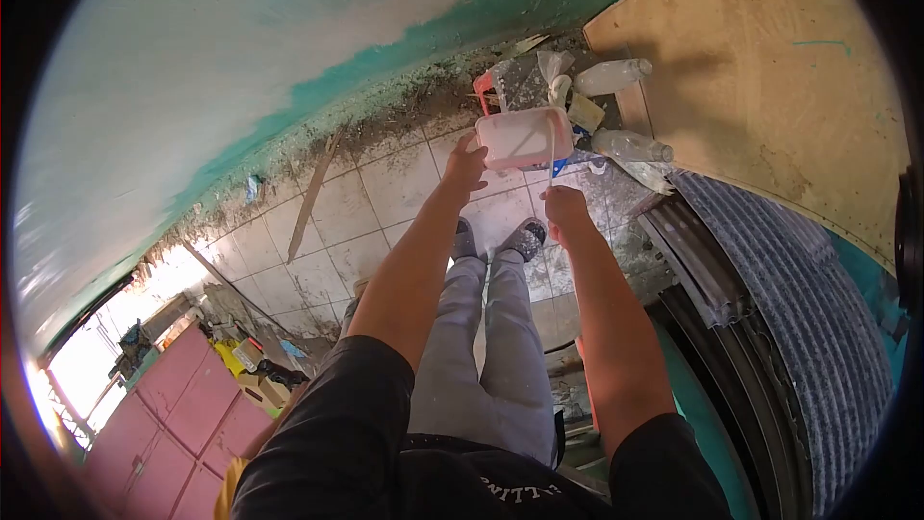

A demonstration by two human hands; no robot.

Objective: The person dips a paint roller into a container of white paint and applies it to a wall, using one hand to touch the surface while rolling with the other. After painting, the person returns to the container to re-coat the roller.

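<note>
My left hand (466, 166) grips the left end of a shallow, pinkish-white plastic container (500, 157) with rounded corners. A pale layer lies inside it, crossed by a greyish diagonal streak. My right hand (568, 212) is closed round the lower end of a thin white stick-like tool (551, 149), which reaches up over the container's right part. Its far end is too small to make out. A blue piece (560, 167) shows just beside the stick, under the container's edge.
Clear plastic bottles (613, 76) and rubbish lie behind the container, near a leaning wooden board (741, 87). Corrugated sheets (789, 308) stand at right. A wooden strip (313, 197) lies on the dirty tiled floor (390, 183). The green-and-white wall (337, 67) runs along the far side; a pink cabinet (183, 414) is at lower left.
</note>
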